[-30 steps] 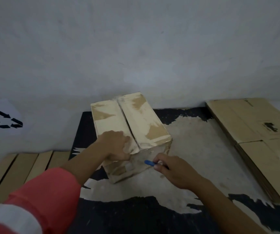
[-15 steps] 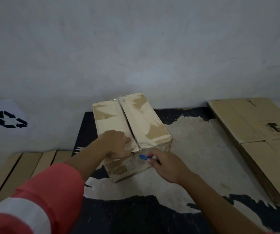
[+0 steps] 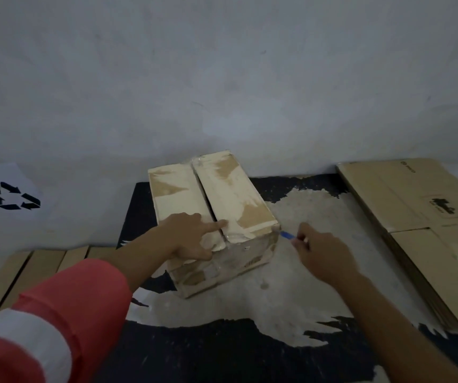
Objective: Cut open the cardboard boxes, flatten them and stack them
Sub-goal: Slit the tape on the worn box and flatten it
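Left hand (image 3: 191, 236) on the box (image 3: 222, 205), right hand (image 3: 324, 255) pinching a blue cutter (image 3: 287, 235) at its corner

The left hand lies on the left top flap, index finger straight and reaching the seam, the other fingers curled over the front edge; the right hand's fingers are closed on the cutter, whose tip touches the box's near right top corner. The box stands closed and askew on the table (image 3: 319, 217) close to the wall (image 3: 222, 92), its flaps meeting at a dark slit, its skin torn pale with brown patches, clear tape over the front. The table is black, worn to grey in the middle. A stack (image 3: 415, 217) of flat cardboard lies to the right, well apart; a recycling sign (image 3: 12, 196) and tan slats (image 3: 42, 261) are on the left, and a red sleeve (image 3: 64, 308) with a white band covers the left arm
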`<state>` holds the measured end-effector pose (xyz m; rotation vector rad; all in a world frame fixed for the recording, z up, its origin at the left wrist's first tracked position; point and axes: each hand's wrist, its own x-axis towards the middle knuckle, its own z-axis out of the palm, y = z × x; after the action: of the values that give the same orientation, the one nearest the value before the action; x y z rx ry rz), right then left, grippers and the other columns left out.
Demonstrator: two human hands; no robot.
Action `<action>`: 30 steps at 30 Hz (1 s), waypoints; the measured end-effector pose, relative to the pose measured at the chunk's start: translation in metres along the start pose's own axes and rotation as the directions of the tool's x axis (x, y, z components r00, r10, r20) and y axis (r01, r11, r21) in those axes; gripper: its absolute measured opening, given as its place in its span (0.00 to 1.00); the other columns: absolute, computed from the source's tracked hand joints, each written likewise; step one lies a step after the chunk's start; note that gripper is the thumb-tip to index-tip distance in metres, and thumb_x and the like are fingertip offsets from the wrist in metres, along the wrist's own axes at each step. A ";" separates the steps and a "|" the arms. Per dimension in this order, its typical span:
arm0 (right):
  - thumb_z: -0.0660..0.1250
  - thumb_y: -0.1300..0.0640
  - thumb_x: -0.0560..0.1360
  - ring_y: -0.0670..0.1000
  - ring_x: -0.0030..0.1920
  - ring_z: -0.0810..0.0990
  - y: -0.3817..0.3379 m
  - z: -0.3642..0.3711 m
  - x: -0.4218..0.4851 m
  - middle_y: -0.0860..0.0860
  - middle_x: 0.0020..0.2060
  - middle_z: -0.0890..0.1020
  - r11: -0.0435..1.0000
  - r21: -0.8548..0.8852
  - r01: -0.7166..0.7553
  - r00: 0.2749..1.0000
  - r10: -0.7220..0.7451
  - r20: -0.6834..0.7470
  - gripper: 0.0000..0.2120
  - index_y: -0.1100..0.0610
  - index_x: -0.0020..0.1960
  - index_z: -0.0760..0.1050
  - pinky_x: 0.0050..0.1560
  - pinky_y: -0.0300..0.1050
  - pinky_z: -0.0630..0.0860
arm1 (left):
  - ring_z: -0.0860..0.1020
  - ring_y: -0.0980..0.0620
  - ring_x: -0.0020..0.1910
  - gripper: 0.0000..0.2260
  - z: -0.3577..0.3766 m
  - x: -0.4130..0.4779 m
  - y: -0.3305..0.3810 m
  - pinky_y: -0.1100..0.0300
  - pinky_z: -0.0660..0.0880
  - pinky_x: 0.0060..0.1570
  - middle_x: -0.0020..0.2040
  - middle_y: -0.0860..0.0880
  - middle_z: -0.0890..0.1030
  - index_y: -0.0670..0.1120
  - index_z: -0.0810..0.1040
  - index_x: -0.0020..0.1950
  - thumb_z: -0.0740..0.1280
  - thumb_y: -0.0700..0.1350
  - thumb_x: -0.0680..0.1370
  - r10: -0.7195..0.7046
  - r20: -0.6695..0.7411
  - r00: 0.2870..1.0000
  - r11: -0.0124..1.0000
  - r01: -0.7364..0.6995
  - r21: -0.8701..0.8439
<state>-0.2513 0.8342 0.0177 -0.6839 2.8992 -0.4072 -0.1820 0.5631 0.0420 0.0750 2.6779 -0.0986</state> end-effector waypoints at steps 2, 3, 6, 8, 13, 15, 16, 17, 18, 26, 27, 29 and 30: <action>0.59 0.47 0.80 0.46 0.31 0.74 0.023 -0.015 0.003 0.48 0.32 0.76 0.999 -0.047 0.019 0.997 -0.015 0.077 0.07 0.49 0.46 0.67 0.36 0.40 0.75 | 0.74 0.46 0.52 0.36 -0.003 0.002 0.001 0.55 0.71 0.51 0.61 0.46 0.70 0.64 0.42 0.77 0.60 0.65 0.76 -0.005 0.017 1.000 1.000 0.005 0.014; 0.60 0.47 0.80 0.46 0.30 0.73 0.030 -0.016 0.005 0.49 0.32 0.76 1.000 -0.008 0.018 0.994 -0.017 0.103 0.07 0.49 0.45 0.68 0.36 0.41 0.74 | 0.74 0.47 0.52 0.37 -0.005 0.004 0.001 0.55 0.71 0.51 0.62 0.46 0.70 0.63 0.42 0.77 0.60 0.66 0.75 -0.011 0.018 1.000 1.000 0.010 0.028; 0.63 0.51 0.78 0.49 0.30 0.71 0.039 0.003 0.010 0.55 0.33 0.77 0.944 0.322 -0.072 0.997 0.073 0.010 0.08 0.53 0.44 0.71 0.35 0.46 0.72 | 0.74 0.46 0.54 0.46 -0.007 0.007 0.002 0.54 0.72 0.52 0.65 0.45 0.68 0.59 0.37 0.78 0.62 0.71 0.71 -0.064 -0.008 0.998 0.993 0.065 0.096; 0.64 0.55 0.78 0.50 0.32 0.72 0.043 0.023 0.018 0.56 0.36 0.76 0.858 0.479 -0.184 0.978 0.208 0.003 0.05 0.57 0.47 0.71 0.37 0.47 0.72 | 0.72 0.44 0.60 0.49 -0.008 0.008 0.001 0.53 0.71 0.54 0.70 0.46 0.65 0.57 0.37 0.78 0.60 0.75 0.69 -0.117 -0.012 0.993 0.990 0.117 0.080; 0.64 0.63 0.77 0.57 0.51 0.79 0.049 0.077 0.047 0.60 0.55 0.79 0.876 0.304 -0.375 0.927 0.353 0.128 0.13 0.63 0.61 0.73 0.50 0.45 0.74 | 0.62 0.43 0.69 0.36 -0.004 0.013 -0.007 0.47 0.65 0.64 0.73 0.46 0.61 0.55 0.50 0.79 0.59 0.65 0.76 -0.244 -0.080 0.966 0.964 0.233 -0.125; 0.64 0.61 0.77 0.58 0.56 0.79 0.048 0.087 0.058 0.60 0.58 0.78 0.883 0.236 -0.405 0.913 0.378 0.152 0.16 0.63 0.64 0.72 0.54 0.46 0.74 | 0.58 0.43 0.71 0.33 0.006 0.014 -0.008 0.41 0.60 0.68 0.73 0.46 0.58 0.56 0.53 0.78 0.60 0.63 0.76 -0.281 -0.103 0.954 0.945 0.257 -0.201; 0.65 0.59 0.78 0.58 0.58 0.78 0.048 0.089 0.064 0.60 0.60 0.77 0.883 0.217 -0.417 0.907 0.389 0.158 0.18 0.63 0.66 0.71 0.56 0.46 0.73 | 0.54 0.43 0.73 0.33 0.012 0.014 -0.007 0.37 0.55 0.69 0.74 0.46 0.55 0.57 0.52 0.78 0.59 0.64 0.76 -0.294 -0.100 0.951 0.933 0.263 -0.248; 0.64 0.57 0.78 0.58 0.59 0.77 0.046 0.088 0.070 0.60 0.60 0.77 0.878 0.226 -0.422 0.907 0.403 0.125 0.18 0.62 0.66 0.71 0.57 0.47 0.72 | 0.49 0.43 0.75 0.33 0.019 0.014 -0.006 0.33 0.49 0.70 0.76 0.47 0.52 0.58 0.51 0.78 0.57 0.66 0.76 -0.306 -0.096 0.947 0.922 0.269 -0.279; 0.64 0.56 0.78 0.57 0.58 0.77 0.042 0.083 0.078 0.60 0.59 0.77 0.866 0.268 -0.423 0.903 0.426 0.051 0.17 0.61 0.65 0.72 0.57 0.47 0.72 | 0.44 0.43 0.77 0.35 0.025 0.013 -0.005 0.31 0.44 0.70 0.78 0.48 0.47 0.59 0.48 0.78 0.52 0.69 0.74 -0.313 -0.098 0.945 0.918 0.275 -0.284; 0.67 0.27 0.62 0.61 0.70 0.60 -0.093 0.020 0.105 0.56 0.68 0.64 0.998 0.063 -0.014 0.999 0.012 0.041 0.43 0.52 0.68 0.66 0.66 0.61 0.64 | 0.37 0.42 0.77 0.46 0.051 0.020 -0.006 0.29 0.39 0.68 0.79 0.49 0.39 0.61 0.41 0.78 0.31 0.74 0.61 -0.324 -0.190 0.927 0.939 0.291 -0.182; 0.68 0.24 0.57 0.65 0.74 0.52 -0.105 0.021 0.103 0.57 0.74 0.56 0.999 -0.007 -0.033 0.985 0.034 0.171 0.53 0.52 0.72 0.59 0.68 0.65 0.61 | 0.37 0.42 0.77 0.46 0.051 0.021 -0.006 0.29 0.39 0.68 0.79 0.49 0.39 0.61 0.41 0.78 0.30 0.74 0.61 -0.328 -0.189 0.926 0.938 0.296 -0.179; 0.72 0.25 0.53 0.69 0.74 0.43 -0.115 0.027 0.102 0.58 0.76 0.44 0.995 -0.054 -0.082 0.957 0.094 0.274 0.62 0.53 0.76 0.49 0.67 0.71 0.58 | 0.37 0.42 0.77 0.45 0.051 0.022 -0.006 0.29 0.39 0.68 0.79 0.49 0.39 0.61 0.41 0.78 0.30 0.73 0.61 -0.328 -0.177 0.928 0.939 0.300 -0.170; 0.73 0.27 0.54 0.69 0.74 0.43 -0.115 0.026 0.103 0.57 0.76 0.42 0.994 -0.053 -0.100 0.951 0.111 0.290 0.62 0.52 0.76 0.48 0.66 0.73 0.57 | 0.36 0.42 0.77 0.45 0.051 0.022 -0.006 0.29 0.39 0.68 0.79 0.49 0.38 0.60 0.40 0.78 0.31 0.73 0.61 -0.327 -0.171 0.929 0.940 0.301 -0.163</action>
<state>-0.2894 0.6822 0.0190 -0.5386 2.6515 -0.2176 -0.1799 0.5541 -0.0127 -0.4109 2.8634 -0.0105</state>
